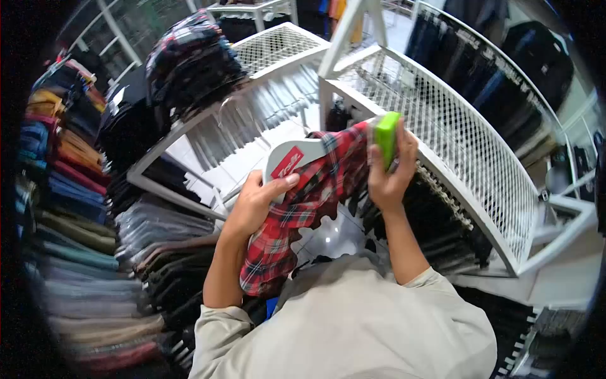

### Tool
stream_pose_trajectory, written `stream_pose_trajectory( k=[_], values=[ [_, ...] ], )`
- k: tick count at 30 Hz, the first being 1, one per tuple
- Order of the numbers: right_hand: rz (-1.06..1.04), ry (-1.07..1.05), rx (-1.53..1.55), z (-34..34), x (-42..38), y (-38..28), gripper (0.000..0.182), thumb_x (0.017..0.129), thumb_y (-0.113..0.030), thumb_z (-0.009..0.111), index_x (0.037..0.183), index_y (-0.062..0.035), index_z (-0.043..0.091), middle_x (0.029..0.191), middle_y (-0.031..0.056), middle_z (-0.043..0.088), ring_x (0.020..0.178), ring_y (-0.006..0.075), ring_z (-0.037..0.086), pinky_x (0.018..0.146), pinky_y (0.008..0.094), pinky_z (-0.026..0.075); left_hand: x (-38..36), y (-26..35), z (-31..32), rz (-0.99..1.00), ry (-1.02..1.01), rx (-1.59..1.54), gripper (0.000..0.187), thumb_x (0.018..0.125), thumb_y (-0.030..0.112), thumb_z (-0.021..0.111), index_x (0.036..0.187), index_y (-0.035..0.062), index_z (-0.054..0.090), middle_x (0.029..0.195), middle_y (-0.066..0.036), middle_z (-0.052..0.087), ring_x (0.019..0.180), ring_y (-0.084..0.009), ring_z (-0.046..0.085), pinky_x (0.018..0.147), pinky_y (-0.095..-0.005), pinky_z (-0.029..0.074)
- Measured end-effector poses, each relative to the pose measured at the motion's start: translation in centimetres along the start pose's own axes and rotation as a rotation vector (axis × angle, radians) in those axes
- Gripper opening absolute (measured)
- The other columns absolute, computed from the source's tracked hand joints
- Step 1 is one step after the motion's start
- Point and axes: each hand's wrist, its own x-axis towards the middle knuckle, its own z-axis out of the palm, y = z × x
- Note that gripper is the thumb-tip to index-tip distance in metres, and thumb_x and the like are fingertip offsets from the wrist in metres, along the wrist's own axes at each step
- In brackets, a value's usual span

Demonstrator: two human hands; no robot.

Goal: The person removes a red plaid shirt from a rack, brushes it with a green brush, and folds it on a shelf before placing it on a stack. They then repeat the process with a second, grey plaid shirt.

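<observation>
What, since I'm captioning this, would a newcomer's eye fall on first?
Probably the bright green object in the right hand, right of centre. Next, the red plaid garment at the centre, with the left hand at its white, red-labelled hanger. The heap of plaid clothing at upper left may draw a third glance.

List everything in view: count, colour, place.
Plaid shirt: one, red and dark, centre.
Panel: one, white with red label, against the shirt.
Green object: one, bright green, right of shirt.
Mesh racks: at least two, white, ahead and right.
Clothing pile: one, dark multicoloured, upper left.
Garment stacks: several, mixed colours, far left.
Hanging items: many, pale, left of centre.
Hanging garments: many, dark and blue, upper right.
Own top: one, beige, bottom centre.
Left grip: one, bare, on panel and shirt.
Right grip: one, bare, around green object.
</observation>
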Motion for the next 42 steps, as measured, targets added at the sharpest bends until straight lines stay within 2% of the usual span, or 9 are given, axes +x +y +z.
stream_pose_trajectory(
  k=[3, 7, 8, 15, 19, 21, 31, 34, 42],
  values=[
    [-0.31, -0.045, -0.26, -2.9, -0.1, 0.4, 0.061, 0.092, -0.026, 0.073, 0.148, -0.0166, 0.052, 0.124, 0.0166, 0.055, 0.113, 0.031, 0.055, 0.095, 0.0408, 0.047, 2.0, 2.5, 3.7, 0.013, -0.146, -0.05, 0.037, 0.089, 0.033, 0.07, 0.097, -0.0036, 0.07, 0.084, -0.001, 0.064, 0.077, -0.0089, 0.052, 0.07, -0.0251, 0.039],
    [0.261, 0.185, -0.602, -11.3, 0.6, 7.5, 0.053, 0.098, -0.024, 0.064, 0.148, -0.0119, 0.05, 0.121, 0.0172, 0.057, 0.116, 0.0319, 0.054, 0.097, 0.0413, 0.046, 6.0, 3.9, 6.7, 0.094, -0.386, 0.046, 0.037, 0.09, 0.031, 0.07, 0.102, -0.0042, 0.072, 0.091, -0.003, 0.068, 0.082, -0.0097, 0.057, 0.077, -0.0257, 0.043],
    [0.222, 0.255, -0.624, -14.1, 0.0, 7.8, 0.053, 0.099, -0.024, 0.064, 0.148, -0.0091, 0.049, 0.122, 0.0174, 0.057, 0.116, 0.0317, 0.054, 0.097, 0.0414, 0.046, 7.0, 3.8, 7.7, -0.011, -0.498, -0.052, 0.046, 0.089, 0.028, 0.069, 0.12, -0.0055, 0.063, 0.107, -0.008, 0.068, 0.095, -0.0146, 0.061, 0.089, -0.0287, 0.047],
    [-0.017, 0.191, -0.629, -19.1, -1.4, -0.1, 0.055, 0.096, -0.024, 0.067, 0.146, -0.0068, 0.05, 0.133, 0.0193, 0.055, 0.124, 0.0346, 0.052, 0.103, 0.0451, 0.043, 9.6, 5.4, 19.6, -0.138, -0.719, -0.155, 0.037, 0.09, 0.024, 0.07, 0.112, -0.0058, 0.068, 0.1, -0.01, 0.072, 0.092, -0.0139, 0.067, 0.085, -0.0263, 0.051],
    [0.048, 0.316, -0.939, -25.5, -3.3, 6.1, 0.057, 0.095, -0.026, 0.07, 0.145, -0.0077, 0.051, 0.128, 0.0183, 0.058, 0.121, 0.0344, 0.053, 0.101, 0.0451, 0.043, 10.6, 5.6, 25.0, -0.127, -0.866, -0.045, 0.033, 0.091, 0.024, 0.066, 0.103, -0.0069, 0.072, 0.098, -0.012, 0.072, 0.086, -0.0159, 0.069, 0.078, -0.0265, 0.055],
    [0.329, 0.454, -0.959, -29.3, -3.5, 7.3, 0.055, 0.097, -0.024, 0.067, 0.145, -0.0039, 0.049, 0.123, 0.0178, 0.06, 0.116, 0.034, 0.054, 0.097, 0.0461, 0.044, 11.4, 5.7, 27.5, -0.207, -0.867, -0.047, 0.033, 0.091, 0.023, 0.064, 0.103, -0.007, 0.072, 0.094, -0.012, 0.072, 0.083, -0.0159, 0.069, 0.079, -0.027, 0.056],
    [0.002, 0.299, -1.023, -33.4, -4.0, 6.1, 0.06, 0.092, -0.029, 0.073, 0.147, -0.0156, 0.052, 0.131, 0.0184, 0.055, 0.117, 0.0337, 0.054, 0.097, 0.0439, 0.046, 12.9, 5.4, 37.0, -0.348, -1.044, -0.106, 0.033, 0.089, 0.02, 0.071, 0.113, -0.0033, 0.069, 0.101, -0.011, 0.073, 0.088, -0.0165, 0.07, 0.081, -0.0257, 0.056],
    [0.494, 0.52, -1.14, -39.1, -4.8, 8.0, 0.057, 0.096, -0.027, 0.067, 0.149, -0.0146, 0.05, 0.12, 0.0185, 0.056, 0.113, 0.0336, 0.054, 0.093, 0.0462, 0.046, 13.0, 6.0, 38.5, -0.425, -0.911, -0.093, 0.032, 0.093, 0.018, 0.065, 0.113, -0.0065, 0.07, 0.104, -0.014, 0.074, 0.091, -0.0179, 0.072, 0.085, -0.0275, 0.058],
    [0.213, 0.505, -1.048, -35.9, -2.8, 7.3, 0.059, 0.09, -0.021, 0.073, 0.143, -0.0054, 0.053, 0.125, 0.0186, 0.058, 0.116, 0.035, 0.054, 0.099, 0.0465, 0.043, 12.8, 4.9, 41.4, -0.433, -0.909, -0.102, 0.031, 0.092, 0.017, 0.066, 0.115, -0.0046, 0.068, 0.104, -0.013, 0.073, 0.093, -0.0195, 0.071, 0.088, -0.0305, 0.058]
  ],
)
